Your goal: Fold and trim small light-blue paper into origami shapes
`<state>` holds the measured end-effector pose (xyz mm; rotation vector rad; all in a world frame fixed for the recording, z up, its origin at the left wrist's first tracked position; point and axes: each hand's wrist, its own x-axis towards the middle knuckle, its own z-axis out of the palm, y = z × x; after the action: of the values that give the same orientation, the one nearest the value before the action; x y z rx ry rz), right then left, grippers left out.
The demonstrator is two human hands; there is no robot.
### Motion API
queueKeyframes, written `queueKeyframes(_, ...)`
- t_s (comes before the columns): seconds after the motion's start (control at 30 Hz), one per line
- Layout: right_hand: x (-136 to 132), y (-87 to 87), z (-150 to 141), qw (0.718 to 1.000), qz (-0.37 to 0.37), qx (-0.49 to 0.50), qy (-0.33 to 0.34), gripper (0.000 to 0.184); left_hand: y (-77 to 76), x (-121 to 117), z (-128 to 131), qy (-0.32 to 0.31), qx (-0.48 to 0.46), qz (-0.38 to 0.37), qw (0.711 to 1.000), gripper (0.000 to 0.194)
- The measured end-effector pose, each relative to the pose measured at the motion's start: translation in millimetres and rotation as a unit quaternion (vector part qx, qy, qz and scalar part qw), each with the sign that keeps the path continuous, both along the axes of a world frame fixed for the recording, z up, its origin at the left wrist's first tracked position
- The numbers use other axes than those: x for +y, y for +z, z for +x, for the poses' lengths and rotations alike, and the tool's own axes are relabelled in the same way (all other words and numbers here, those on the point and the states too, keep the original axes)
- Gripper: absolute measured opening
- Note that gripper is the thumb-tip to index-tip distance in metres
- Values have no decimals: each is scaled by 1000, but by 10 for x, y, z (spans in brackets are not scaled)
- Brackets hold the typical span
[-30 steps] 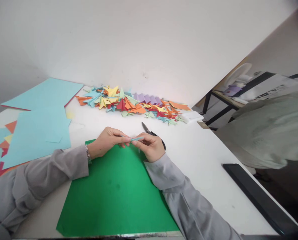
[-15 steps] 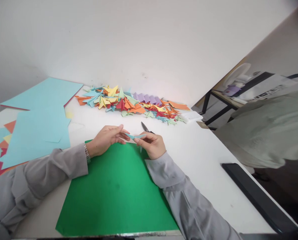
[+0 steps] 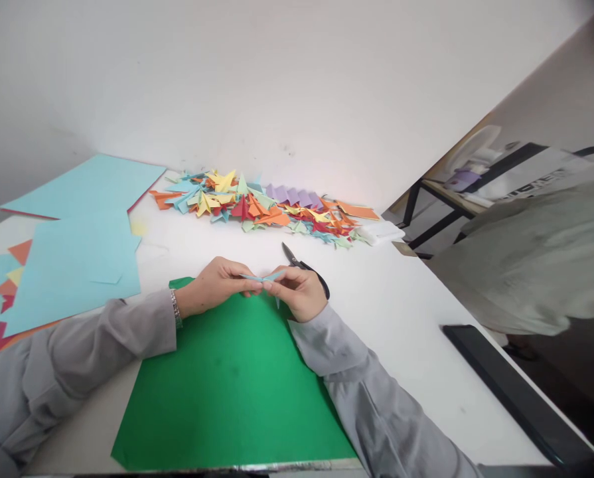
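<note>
Near the middle of the frame, the left hand and right hand pinch a small light-blue folded paper between thumbs and fingers, above the far edge of a green sheet. The paper has creases and two narrow sides spreading outward, so its folding looks well advanced; whether every crease is made, I cannot tell, as the fingers cover part of it.

In the upper middle, a long heap of folded paper pieces in many colours lies on the bench, their shaping apparently done, with a row of purple pieces along its back. At the left of the frame, large light-blue sheets lie mostly flat, with no folded form made from them. Scissors rest partly behind the right hand, and a long black object lies at lower right
</note>
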<state>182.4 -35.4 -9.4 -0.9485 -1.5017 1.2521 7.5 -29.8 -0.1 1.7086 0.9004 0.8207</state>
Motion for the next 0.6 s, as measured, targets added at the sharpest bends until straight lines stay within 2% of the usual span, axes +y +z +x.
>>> queueKeyframes(0.13,2,1,-23,997,-47,52,23,22,8,0,0,-12,-23,-7,1000,19)
queueKeyframes(0.27,-9,15,-46,996,-54,70,19,22,18,-6,1,-13,-37,-10,999,19)
queueKeyframes(0.4,-17,32,-39,998,-18,54,-5,18,32,-22,10,29,-45,-32,998,17)
queueKeyframes(0.5,-14,39,-17,999,17,41,-27,13,29,-24,12,62,-86,-58,993,16)
queueKeyframes(0.6,-9,40,5,998,25,36,-32,10,6,-15,1,58,-121,-78,988,17)
